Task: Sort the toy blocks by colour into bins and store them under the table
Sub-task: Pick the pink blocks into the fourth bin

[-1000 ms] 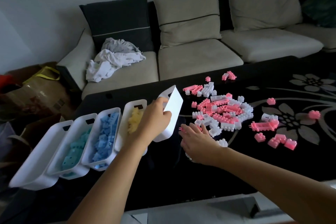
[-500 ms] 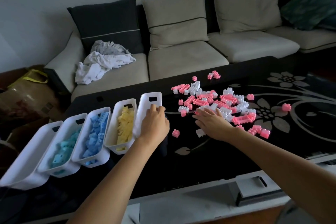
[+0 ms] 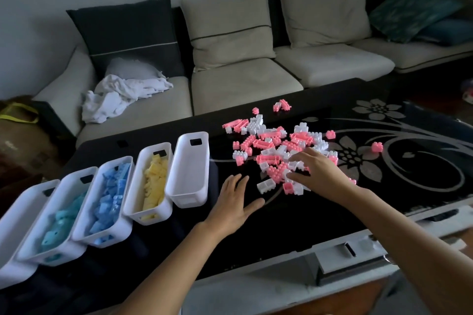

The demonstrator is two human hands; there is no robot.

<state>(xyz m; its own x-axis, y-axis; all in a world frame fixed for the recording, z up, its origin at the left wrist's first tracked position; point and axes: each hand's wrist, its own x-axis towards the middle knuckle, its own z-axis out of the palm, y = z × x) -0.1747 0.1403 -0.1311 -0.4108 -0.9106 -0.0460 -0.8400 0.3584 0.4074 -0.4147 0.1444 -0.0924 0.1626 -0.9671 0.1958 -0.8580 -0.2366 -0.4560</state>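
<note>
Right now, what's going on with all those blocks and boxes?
A person is sorting toy blocks by colour. On the table stand a teal bin, a blue bin and a yellow bin, each partly filled. The empty bin is nearest the pile of pink and white blocks. The right hand reaches into the pile; whether it grips a block is unclear. The left hand lies flat beside the empty bin.

Pink and white blocks (image 3: 266, 144) under right hand (image 3: 317, 172)
</note>
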